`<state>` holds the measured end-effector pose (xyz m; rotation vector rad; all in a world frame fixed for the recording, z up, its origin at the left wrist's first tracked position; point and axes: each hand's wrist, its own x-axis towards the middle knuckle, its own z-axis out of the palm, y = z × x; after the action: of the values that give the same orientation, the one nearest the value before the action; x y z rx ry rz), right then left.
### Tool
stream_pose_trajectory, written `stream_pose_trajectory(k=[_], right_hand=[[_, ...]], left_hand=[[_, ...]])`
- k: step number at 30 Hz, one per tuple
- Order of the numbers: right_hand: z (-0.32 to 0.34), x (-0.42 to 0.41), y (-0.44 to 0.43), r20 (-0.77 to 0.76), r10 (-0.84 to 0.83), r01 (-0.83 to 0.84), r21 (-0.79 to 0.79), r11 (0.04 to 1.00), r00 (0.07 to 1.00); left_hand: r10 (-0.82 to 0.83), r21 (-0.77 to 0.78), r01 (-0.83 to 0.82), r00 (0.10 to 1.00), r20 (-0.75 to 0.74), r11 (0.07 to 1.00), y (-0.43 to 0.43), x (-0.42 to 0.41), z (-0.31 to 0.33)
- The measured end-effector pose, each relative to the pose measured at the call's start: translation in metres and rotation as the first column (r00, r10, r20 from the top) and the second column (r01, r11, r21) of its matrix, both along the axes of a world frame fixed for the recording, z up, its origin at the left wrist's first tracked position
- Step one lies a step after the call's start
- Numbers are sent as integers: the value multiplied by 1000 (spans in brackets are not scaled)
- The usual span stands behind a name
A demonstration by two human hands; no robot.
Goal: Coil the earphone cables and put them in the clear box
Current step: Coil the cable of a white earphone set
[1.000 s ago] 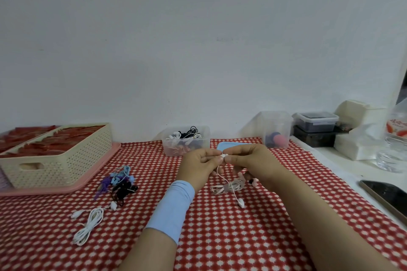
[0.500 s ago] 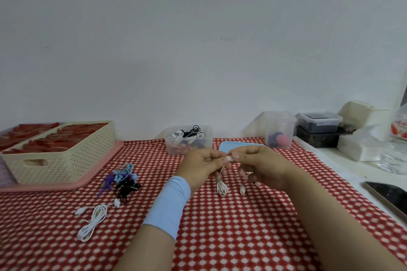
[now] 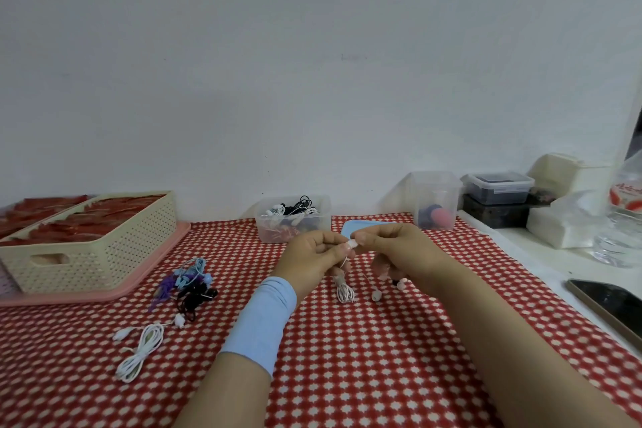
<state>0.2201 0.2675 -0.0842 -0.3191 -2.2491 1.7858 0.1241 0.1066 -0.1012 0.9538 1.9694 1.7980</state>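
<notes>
Coiling looks nearly done: left hand (image 3: pixel 312 255) and right hand (image 3: pixel 399 250) both pinch the white earphone cable (image 3: pixel 344 292), bundle dangling below. Next, probably, tuck the end and carry it to the clear box (image 3: pixel 293 223) at eleven o'clock.

White earphone cable (image 3: pixel 344 292) coiled, hanging, clear box (image 3: pixel 264 229) behind, part-filled

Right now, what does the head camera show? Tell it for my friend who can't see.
The left hand and right hand pinch a white earphone cable above a red checked tablecloth, its coiled part hanging down. Behind them sits the clear box with earphones inside; loose earphones lie to the left.
</notes>
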Motion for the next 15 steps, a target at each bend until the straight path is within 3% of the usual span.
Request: stream_pose_trajectory(k=[3,6,9,15], right_hand=[[-1,-1,1,-12,-134,129,359,924,991],[-8,-4,-4,169,-128,-9,637,771,977],[-14,-7,-7,273,-128,-103,695,712,953],[-5,-18,-9,169,-129,1,604,797,977]], left_hand=[[109,-35,-112,992,-65,993,0,-4,-1],[158,-12,-159,985,-66,987,-3,-6,1],[139,0,-139,987,-83,990,-6,-5,2],[181,12,-181,981,-64,983,-15,-17,15]])
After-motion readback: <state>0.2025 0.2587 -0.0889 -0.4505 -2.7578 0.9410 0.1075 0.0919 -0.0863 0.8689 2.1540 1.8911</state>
